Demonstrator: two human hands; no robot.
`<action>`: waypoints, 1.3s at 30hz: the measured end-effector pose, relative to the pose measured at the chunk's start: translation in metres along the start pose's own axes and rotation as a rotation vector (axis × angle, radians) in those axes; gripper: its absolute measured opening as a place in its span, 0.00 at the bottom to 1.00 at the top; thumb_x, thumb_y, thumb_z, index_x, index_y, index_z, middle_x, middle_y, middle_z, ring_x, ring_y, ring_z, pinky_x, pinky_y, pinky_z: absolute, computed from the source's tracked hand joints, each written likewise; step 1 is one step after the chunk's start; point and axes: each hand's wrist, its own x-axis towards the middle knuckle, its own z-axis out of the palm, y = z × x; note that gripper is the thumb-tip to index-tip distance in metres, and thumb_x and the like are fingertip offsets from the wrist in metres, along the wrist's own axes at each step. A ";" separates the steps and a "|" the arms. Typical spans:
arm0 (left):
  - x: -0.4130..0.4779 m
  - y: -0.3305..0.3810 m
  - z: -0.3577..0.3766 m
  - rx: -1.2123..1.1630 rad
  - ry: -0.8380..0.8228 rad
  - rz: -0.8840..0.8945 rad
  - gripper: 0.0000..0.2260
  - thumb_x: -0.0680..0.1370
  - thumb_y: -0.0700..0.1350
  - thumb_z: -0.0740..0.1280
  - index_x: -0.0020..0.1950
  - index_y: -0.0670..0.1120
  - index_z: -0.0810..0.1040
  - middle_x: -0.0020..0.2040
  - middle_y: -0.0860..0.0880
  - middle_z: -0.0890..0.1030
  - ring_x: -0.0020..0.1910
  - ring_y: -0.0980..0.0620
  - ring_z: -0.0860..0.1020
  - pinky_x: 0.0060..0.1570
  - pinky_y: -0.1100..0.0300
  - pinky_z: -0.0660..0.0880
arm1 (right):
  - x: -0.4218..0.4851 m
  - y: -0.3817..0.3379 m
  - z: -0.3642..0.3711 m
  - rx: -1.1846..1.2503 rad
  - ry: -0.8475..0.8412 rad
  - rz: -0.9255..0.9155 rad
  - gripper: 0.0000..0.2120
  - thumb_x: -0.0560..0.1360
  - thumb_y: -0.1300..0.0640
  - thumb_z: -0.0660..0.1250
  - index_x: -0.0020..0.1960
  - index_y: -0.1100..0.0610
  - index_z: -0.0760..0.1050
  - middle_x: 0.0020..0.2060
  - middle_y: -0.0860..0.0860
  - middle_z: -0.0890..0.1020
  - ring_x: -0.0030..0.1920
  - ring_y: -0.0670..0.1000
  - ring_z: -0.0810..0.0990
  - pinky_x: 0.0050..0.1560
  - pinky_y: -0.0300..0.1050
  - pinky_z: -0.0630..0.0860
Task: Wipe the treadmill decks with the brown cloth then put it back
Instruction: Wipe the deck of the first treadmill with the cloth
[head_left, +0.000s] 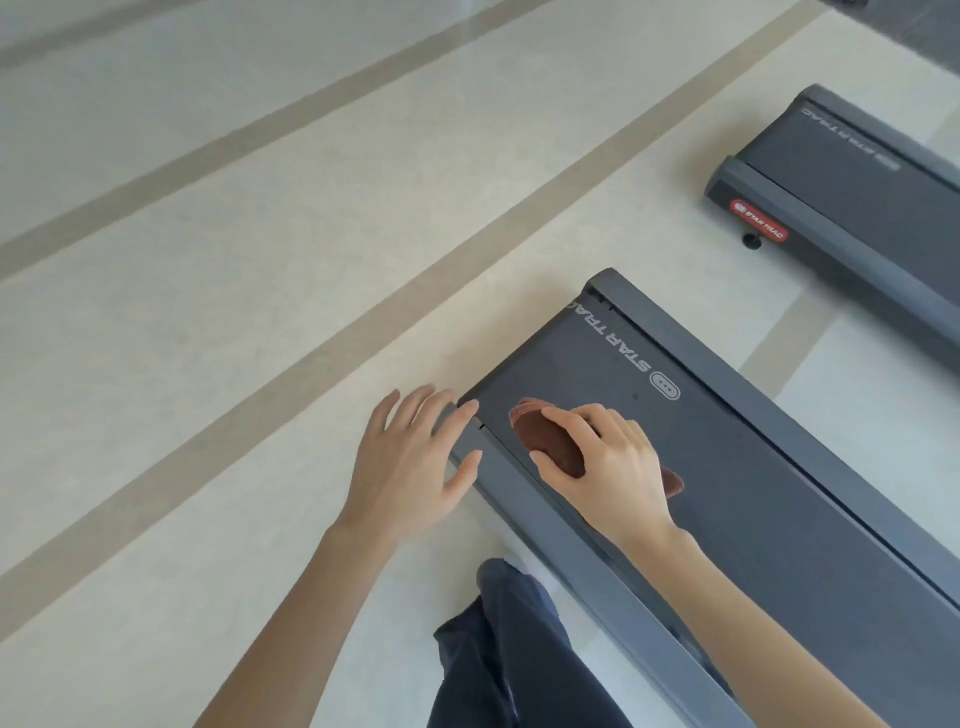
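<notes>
The right hand (608, 462) gripped the brown cloth (548, 447) flat on the treadmill deck (753, 493) beneath it, the left hand (410, 467) was spread and slack just beside it by the side rail (519, 501), so even, overlapping strokes probably suited best.

We see a bunched brown cloth (550, 441) of soft fabric pressed flat on the near dark grey treadmill deck (753, 493), close to its end and just beside the white STAR TRAC lettering. Our right hand (602, 457) grips it, and one corner seems to poke out behind. A second dark grey treadmill deck (841, 166) lies well apart at upper right.
</notes>
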 end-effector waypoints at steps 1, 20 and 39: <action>0.001 -0.005 -0.005 0.002 0.009 0.007 0.20 0.75 0.53 0.60 0.64 0.48 0.76 0.61 0.47 0.78 0.63 0.45 0.74 0.62 0.46 0.70 | 0.003 -0.004 -0.003 0.002 0.008 0.003 0.17 0.67 0.53 0.76 0.54 0.56 0.81 0.44 0.52 0.82 0.40 0.55 0.80 0.42 0.47 0.76; 0.133 -0.113 -0.053 0.038 -0.165 0.209 0.20 0.76 0.52 0.60 0.65 0.46 0.75 0.64 0.46 0.75 0.65 0.45 0.71 0.64 0.46 0.68 | 0.134 -0.035 0.017 0.221 -0.016 0.432 0.16 0.71 0.54 0.73 0.57 0.56 0.80 0.45 0.53 0.80 0.43 0.56 0.78 0.47 0.51 0.75; 0.304 -0.252 -0.074 -0.061 -0.202 0.491 0.19 0.76 0.50 0.60 0.65 0.45 0.75 0.64 0.44 0.76 0.65 0.43 0.72 0.64 0.46 0.67 | 0.297 -0.099 0.063 0.234 0.051 0.727 0.16 0.72 0.51 0.70 0.59 0.52 0.78 0.48 0.50 0.79 0.48 0.53 0.77 0.50 0.45 0.72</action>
